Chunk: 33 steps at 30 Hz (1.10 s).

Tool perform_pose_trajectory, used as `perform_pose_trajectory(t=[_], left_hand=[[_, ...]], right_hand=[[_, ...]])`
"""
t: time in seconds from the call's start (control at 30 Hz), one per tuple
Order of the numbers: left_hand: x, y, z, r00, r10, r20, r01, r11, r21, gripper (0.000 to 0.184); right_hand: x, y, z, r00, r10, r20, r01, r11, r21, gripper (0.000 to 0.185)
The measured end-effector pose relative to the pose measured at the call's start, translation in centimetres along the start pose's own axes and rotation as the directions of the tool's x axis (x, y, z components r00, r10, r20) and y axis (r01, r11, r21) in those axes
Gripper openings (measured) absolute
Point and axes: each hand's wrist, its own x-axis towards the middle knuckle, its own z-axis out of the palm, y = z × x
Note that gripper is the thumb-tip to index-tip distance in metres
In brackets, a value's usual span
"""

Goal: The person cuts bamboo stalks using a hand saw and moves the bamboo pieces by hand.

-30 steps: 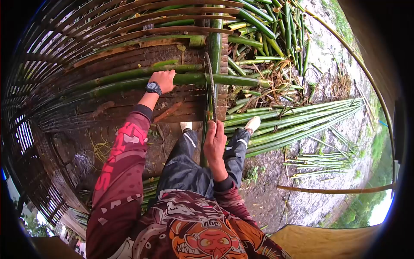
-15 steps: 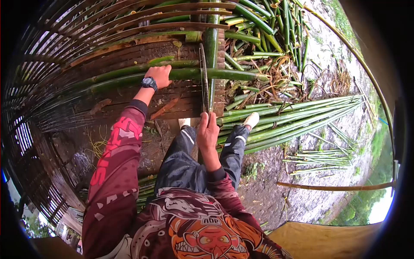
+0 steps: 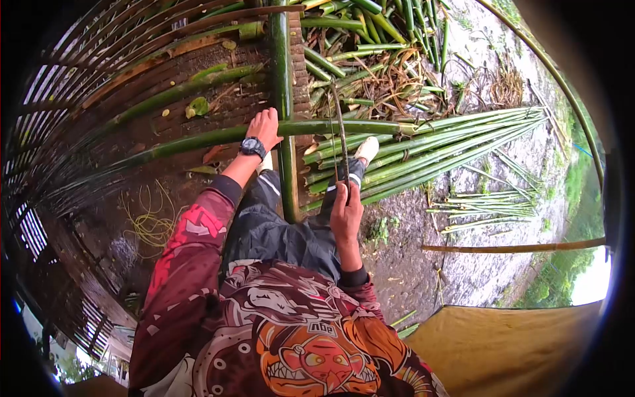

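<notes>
My left hand [image 3: 264, 129], with a watch at the wrist, is wrapped round a long green bamboo pole [image 3: 211, 137]. That pole lies across a thick upright-running bamboo beam [image 3: 282, 73], and its cut end points right. In my right hand [image 3: 346, 212] is the lower end of a bow-shaped saw [image 3: 341, 132], a thin curved frame with a narrow blade. The saw crosses the held pole to the right of the beam. Whether the blade touches the pole is hard to tell.
Bundled green poles [image 3: 430, 142] lie on the ground at right. Cut bamboo pieces [image 3: 403, 20] are heaped at the top. Curved slats [image 3: 132, 49] fill the upper left. A tan tarp [image 3: 503, 337] hangs at lower right, and a thin pole [image 3: 516, 249] juts in above it.
The view has shifted. The held pole has moved nearer to me, away from the second pole on the slats. My right hand and the saw have moved right, past the beam.
</notes>
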Motion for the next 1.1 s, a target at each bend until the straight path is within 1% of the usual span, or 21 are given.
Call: perform_pose_trajectory(t=[0.07, 0.13, 0.17, 0.2, 0.27, 0.3, 0.37, 0.4, 0.43, 0.5, 0.53, 0.6, 0.73, 0.8, 0.83, 0.9, 0.97, 1.0, 1.03, 1.07, 1.1], left_hand=[[-0.6, 0.2, 0.2, 0.999, -0.029, 0.023, 0.029, 0.999, 0.026, 0.08], [-0.7, 0.4, -0.3, 0.997, -0.044, 0.068, 0.037, 0.994, 0.105, 0.077], [-0.7, 0.2, -0.5, 0.99, -0.052, 0.129, 0.03, 0.985, 0.171, 0.074], [-0.7, -0.2, -0.7, 0.986, -0.026, 0.167, -0.009, 0.979, 0.204, 0.071], [-0.4, -0.9, -0.9, 0.972, 0.038, 0.233, -0.069, 0.989, 0.129, 0.062], [-0.3, -1.4, -0.8, 0.968, 0.067, 0.24, -0.091, 0.992, 0.09, 0.056], [0.3, -1.9, -1.2, 0.964, 0.089, 0.252, -0.103, 0.994, 0.044, 0.046], [0.6, -1.8, -1.5, 0.963, 0.085, 0.255, -0.099, 0.994, 0.042, 0.046], [0.8, -1.7, -1.8, 0.954, 0.071, 0.293, -0.093, 0.994, 0.062, 0.046], [1.1, -1.1, -2.6, 0.936, 0.043, 0.35, -0.086, 0.991, 0.106, 0.047], [1.0, -0.9, -2.6, 0.933, 0.042, 0.357, -0.084, 0.991, 0.101, 0.047], [1.2, -1.0, -2.6, 0.931, 0.03, 0.364, -0.077, 0.99, 0.115, 0.049], [1.5, -0.9, -2.8, 0.93, 0.045, 0.365, -0.095, 0.988, 0.12, 0.053], [1.7, -0.9, -2.9, 0.927, 0.041, 0.374, -0.095, 0.987, 0.128, 0.052], [1.7, -0.9, -2.8, 0.923, 0.04, 0.383, -0.097, 0.987, 0.131, 0.052], [1.5, -0.9, -2.5, 0.932, 0.036, 0.361, -0.091, 0.986, 0.137, 0.052], [1.2, -0.9, -2.0, 0.941, 0.036, 0.335, -0.087, 0.986, 0.139, 0.051], [1.1, -1.1, -1.9, 0.947, 0.049, 0.319, -0.098, 0.985, 0.14, 0.052], [1.1, -1.2, -1.8, 0.952, 0.062, 0.301, -0.11, 0.984, 0.143, 0.052], [1.5, -1.3, -1.9, 0.953, 0.066, 0.296, -0.113, 0.983, 0.145, 0.052], [1.6, -1.3, -2.0, 0.952, 0.073, 0.297, -0.124, 0.98, 0.158, 0.052]], right_hand=[[0.1, 1.0, -0.1, 0.999, 0.041, 0.022, -0.041, 0.999, -0.01, 0.029], [0.5, 1.5, -0.2, 0.999, -0.001, 0.049, 0.002, 1.0, -0.026, 0.028], [0.7, 0.9, -0.1, 1.0, -0.009, 0.029, 0.009, 1.0, 0.006, 0.027], [1.1, 0.5, -0.2, 0.999, -0.004, 0.034, 0.004, 1.0, 0.007, 0.027], [2.0, 0.2, -0.2, 0.995, 0.045, 0.088, -0.044, 0.999, -0.014, 0.026], [2.2, 0.4, 0.0, 0.998, 0.014, 0.065, -0.014, 1.0, 0.0, 0.025], [2.2, 0.3, -0.6, 0.996, 0.035, 0.081, -0.033, 0.999, -0.025, 0.025], [2.0, 0.2, -0.9, 0.994, 0.055, 0.092, -0.05, 0.998, -0.047, 0.025], [1.4, 0.4, -1.1, 0.998, 0.036, 0.057, -0.036, 0.999, -0.007, 0.024], [0.4, 1.4, -2.0, 0.996, 0.054, 0.067, -0.054, 0.999, -0.003, 0.023], [-0.3, 1.8, -2.6, 0.995, 0.07, 0.073, -0.071, 0.997, 0.005, 0.023], [-1.3, 1.4, -3.5, 0.998, 0.032, 0.053, -0.033, 0.999, 0.008, 0.021], [-2.8, 0.6, -4.2, 0.994, 0.078, 0.071, -0.075, 0.997, -0.035, 0.019], [-2.7, 0.6, -3.6, 0.999, 0.019, 0.031, -0.018, 0.999, -0.041, 0.02], [-2.3, 0.6, -3.1, 0.999, 0.023, 0.034, -0.022, 0.999, -0.038, 0.02], [-0.1, 0.5, -1.5, 0.999, 0.041, 0.033, -0.04, 0.999, -0.032, 0.021], [4.2, 0.3, 1.2, 0.996, 0.049, 0.079, -0.045, 0.998, -0.046, 0.022], [6.7, 1.3, 3.2, 0.986, -0.16, 0.034, 0.162, 0.984, -0.079, 0.022], [9.1, 0.5, 4.4, 0.997, -0.003, 0.072, 0.008, 0.997, -0.078, 0.023], [10.4, -0.1, 5.2, 0.998, -0.061, 0.027, 0.062, 0.997, -0.038, 0.024], [10.4, -0.5, 4.9, 0.998, -0.047, 0.039, 0.048, 0.998, -0.036, 0.023]])
